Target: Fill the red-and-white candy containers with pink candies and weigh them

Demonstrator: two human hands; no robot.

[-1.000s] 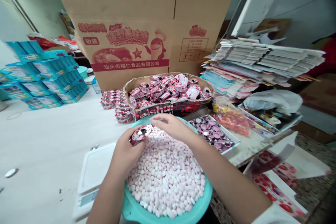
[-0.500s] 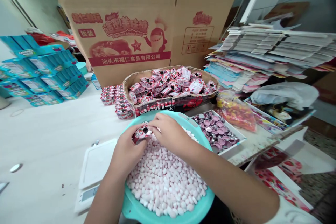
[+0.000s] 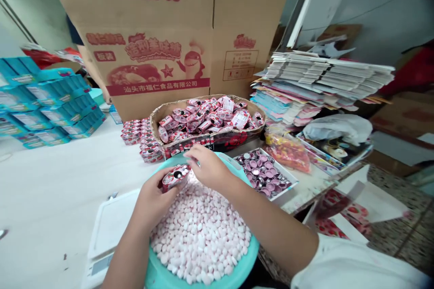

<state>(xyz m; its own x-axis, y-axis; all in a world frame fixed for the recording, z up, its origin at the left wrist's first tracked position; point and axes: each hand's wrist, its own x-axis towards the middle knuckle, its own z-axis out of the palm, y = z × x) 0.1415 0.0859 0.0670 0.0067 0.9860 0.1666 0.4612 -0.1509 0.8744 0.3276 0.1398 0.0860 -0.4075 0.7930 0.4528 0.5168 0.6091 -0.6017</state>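
Note:
My left hand [image 3: 154, 196] is wrapped round a small red-and-white printed tin [image 3: 175, 177], whose dark round hole faces up, above the left rim of a turquoise basin [image 3: 239, 275]. Pale pink candies [image 3: 203, 235] fill the basin. My right hand [image 3: 205, 165] is over the basin's far part, just right of the tin and apart from it, its fingers bent and drawn together. Whether anything small is between those fingertips is hidden. More such tins [image 3: 206, 117] are heaped in a cut-down carton [image 3: 158, 119] beyond the basin.
Right of the basin, a white tray [image 3: 288, 188] holds pink-lined caps. A scale [image 3: 113, 221] lies left. Stacked tins [image 3: 149, 144], turquoise boxes [image 3: 57, 104], a large carton [image 3: 145, 18], a candy bag [image 3: 288, 149] and flat card sheets [image 3: 325, 76] surround the work area. Someone's arm [image 3: 93, 70] shows behind.
My right hand has lifted away from the tin's opening, leaving a gap. The tin remains in my left hand. The camera view has shifted, so the scene sits further left.

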